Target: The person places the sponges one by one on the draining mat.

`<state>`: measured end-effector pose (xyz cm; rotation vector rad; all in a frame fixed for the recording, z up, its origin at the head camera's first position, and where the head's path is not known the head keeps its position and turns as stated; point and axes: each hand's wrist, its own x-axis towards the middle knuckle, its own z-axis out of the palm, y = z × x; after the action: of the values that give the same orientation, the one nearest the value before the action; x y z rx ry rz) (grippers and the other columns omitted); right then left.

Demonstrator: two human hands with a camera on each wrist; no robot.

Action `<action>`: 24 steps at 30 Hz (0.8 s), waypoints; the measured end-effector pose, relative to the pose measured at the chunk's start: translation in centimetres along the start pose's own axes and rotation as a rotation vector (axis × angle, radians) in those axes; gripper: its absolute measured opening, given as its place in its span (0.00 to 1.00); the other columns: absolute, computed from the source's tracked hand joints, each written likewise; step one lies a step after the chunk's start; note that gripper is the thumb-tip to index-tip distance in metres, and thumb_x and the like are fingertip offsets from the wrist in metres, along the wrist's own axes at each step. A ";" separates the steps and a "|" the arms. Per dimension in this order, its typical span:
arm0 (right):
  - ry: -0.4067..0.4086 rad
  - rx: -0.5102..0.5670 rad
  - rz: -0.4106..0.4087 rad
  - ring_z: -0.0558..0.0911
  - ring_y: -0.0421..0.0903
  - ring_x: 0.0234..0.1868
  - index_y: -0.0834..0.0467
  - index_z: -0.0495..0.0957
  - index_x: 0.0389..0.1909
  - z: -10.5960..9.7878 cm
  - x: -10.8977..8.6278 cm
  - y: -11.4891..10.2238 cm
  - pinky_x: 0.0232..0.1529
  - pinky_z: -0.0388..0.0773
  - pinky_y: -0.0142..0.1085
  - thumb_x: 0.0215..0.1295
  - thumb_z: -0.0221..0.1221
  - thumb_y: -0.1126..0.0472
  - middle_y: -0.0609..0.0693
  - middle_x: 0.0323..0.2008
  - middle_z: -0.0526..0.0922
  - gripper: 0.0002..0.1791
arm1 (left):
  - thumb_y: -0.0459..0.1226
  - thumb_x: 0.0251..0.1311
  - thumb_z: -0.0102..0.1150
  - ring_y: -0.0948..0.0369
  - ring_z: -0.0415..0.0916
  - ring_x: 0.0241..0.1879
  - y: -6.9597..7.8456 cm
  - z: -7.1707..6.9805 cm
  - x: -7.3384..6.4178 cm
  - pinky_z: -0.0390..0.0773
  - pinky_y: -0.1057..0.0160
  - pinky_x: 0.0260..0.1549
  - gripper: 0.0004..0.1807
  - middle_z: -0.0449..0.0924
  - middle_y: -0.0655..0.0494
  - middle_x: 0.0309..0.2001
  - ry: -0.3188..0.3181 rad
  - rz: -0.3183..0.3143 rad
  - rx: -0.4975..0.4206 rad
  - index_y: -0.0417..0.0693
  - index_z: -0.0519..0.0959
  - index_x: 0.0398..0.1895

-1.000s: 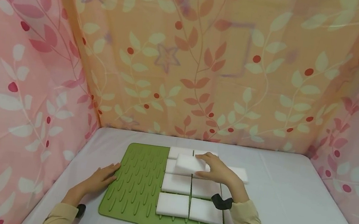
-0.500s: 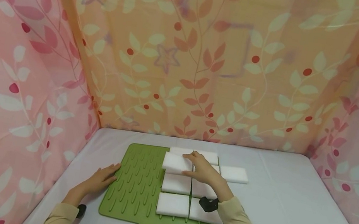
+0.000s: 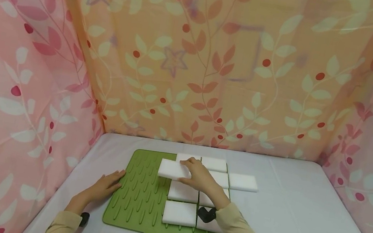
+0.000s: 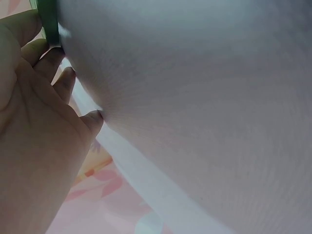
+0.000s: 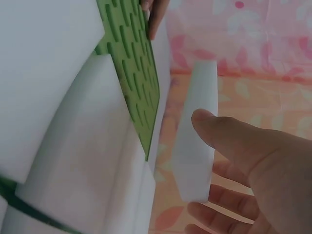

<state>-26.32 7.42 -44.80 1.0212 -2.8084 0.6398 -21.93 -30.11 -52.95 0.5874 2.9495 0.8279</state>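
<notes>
My right hand [image 3: 200, 179] pinches a white sponge block [image 3: 171, 169] between thumb and fingers, above the green ridged mat [image 3: 137, 196]. In the right wrist view the held block stands edge-on, with the thumb [image 5: 207, 124] pressing one side and the fingers behind it. Several similar white blocks lie in two columns on the mat's right half, such as the near-left block [image 3: 180, 213]; my right arm partly covers some of them. My left hand [image 3: 102, 188] rests with extended fingers at the mat's left edge.
One more white block [image 3: 243, 182] lies on the white-covered table [image 3: 277, 212], just right of the mat. Floral curtains [image 3: 211, 75] enclose the table at the back and both sides. The mat's left half shows bare ridges.
My right hand has carried the white sponge block leftward, from over the block columns to partly over the mat's bare ridges. My left hand has stayed at the mat's edge.
</notes>
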 end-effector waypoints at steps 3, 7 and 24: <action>0.010 -0.022 -0.001 0.75 0.53 0.50 0.59 0.71 0.59 0.4 0.5 -0.4 0.50 0.73 0.46 0.54 0.65 0.48 0.55 0.50 0.75 0.34 | 0.38 0.67 0.48 0.40 0.52 0.67 0.0 0.0 0.0 0.42 0.29 0.58 0.29 0.58 0.38 0.67 -0.007 -0.006 0.000 0.37 0.57 0.68; 0.013 -0.024 0.011 0.75 0.54 0.50 0.59 0.72 0.59 0.8 1.1 -1.0 0.49 0.73 0.48 0.54 0.65 0.47 0.55 0.50 0.75 0.33 | 0.38 0.67 0.48 0.41 0.52 0.67 0.1 -0.1 0.0 0.42 0.29 0.59 0.29 0.58 0.38 0.67 -0.010 -0.013 -0.011 0.37 0.57 0.68; -0.008 -0.090 0.033 0.76 0.52 0.49 0.55 0.74 0.57 3.0 3.2 -2.0 0.46 0.74 0.47 0.52 0.65 0.43 0.52 0.49 0.75 0.33 | 0.38 0.67 0.48 0.40 0.52 0.67 0.0 -0.2 0.0 0.43 0.29 0.58 0.29 0.58 0.38 0.67 -0.002 0.000 0.003 0.36 0.57 0.68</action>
<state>-27.41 2.89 -46.17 0.9659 -2.8370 0.5082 -21.95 -30.22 -52.84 0.5883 2.9494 0.8229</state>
